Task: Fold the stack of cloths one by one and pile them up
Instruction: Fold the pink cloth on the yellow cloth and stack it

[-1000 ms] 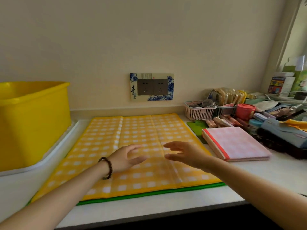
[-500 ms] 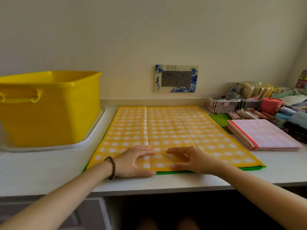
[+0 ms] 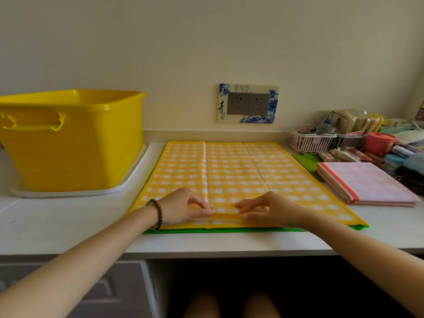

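Observation:
A yellow checked cloth (image 3: 231, 171) lies spread flat on the white counter, on top of a stack whose green cloth (image 3: 206, 230) shows along the near edge. My left hand (image 3: 183, 206) and my right hand (image 3: 270, 208) sit side by side at the middle of the yellow cloth's near edge. Each pinches that edge between thumb and fingers, and a short strip of the hem is lifted and turned over between them. A folded pink checked cloth with a red edge (image 3: 364, 183) lies on the counter to the right.
A big yellow plastic tub (image 3: 71, 138) stands on a white tray (image 3: 128, 184) at the left. Small baskets, a red pot and other clutter (image 3: 358, 138) crowd the right back corner. A wall socket (image 3: 249, 103) is behind the cloth. The counter's front edge is just below my wrists.
My hands came down from above the cloth to its near edge, lay flat there, and now pinch and lift the hem. The camera view shifted left and lower.

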